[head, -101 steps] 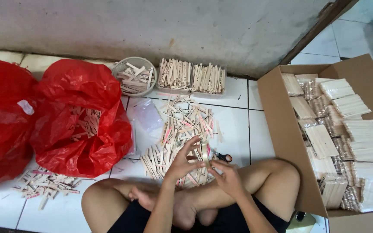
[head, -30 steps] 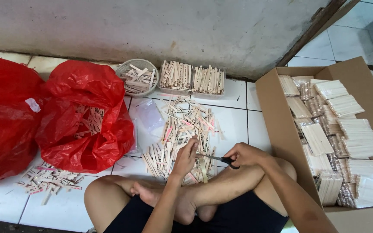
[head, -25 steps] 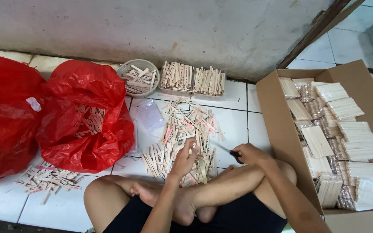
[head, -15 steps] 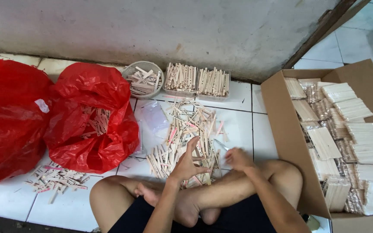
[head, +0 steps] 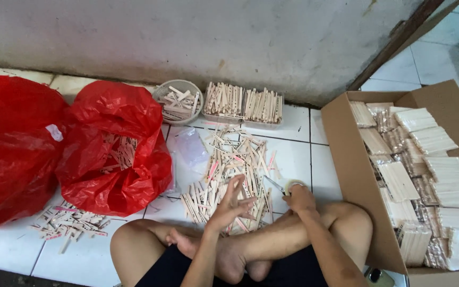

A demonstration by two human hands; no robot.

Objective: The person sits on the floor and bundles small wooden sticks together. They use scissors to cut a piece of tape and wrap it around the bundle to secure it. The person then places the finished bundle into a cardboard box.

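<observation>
A loose pile of flat wooden sticks [head: 235, 159] lies on the white tiled floor in front of my crossed legs. My left hand [head: 232, 203] hovers over the near edge of the pile with its fingers spread and nothing in it. My right hand [head: 300, 199] rests on the floor to the right of the pile, closed around a pair of scissors [head: 275, 184] whose metal blade pokes out to the left. A pale ring, like a tape roll [head: 295, 184], shows just behind that hand.
Two red plastic bags [head: 115, 151] [head: 11, 149] stand at the left, one showing sticks. A round bowl [head: 177, 101] and a tray of sticks [head: 244, 103] sit by the wall. An open cardboard box [head: 354, 170] of wrapped stick bundles stands at the right. Loose sticks [head: 67, 222] lie near left.
My right hand took the scissors from the floor, moved right with them, then settled back by my knee. The left hand stayed over the pile and spread its fingers.
</observation>
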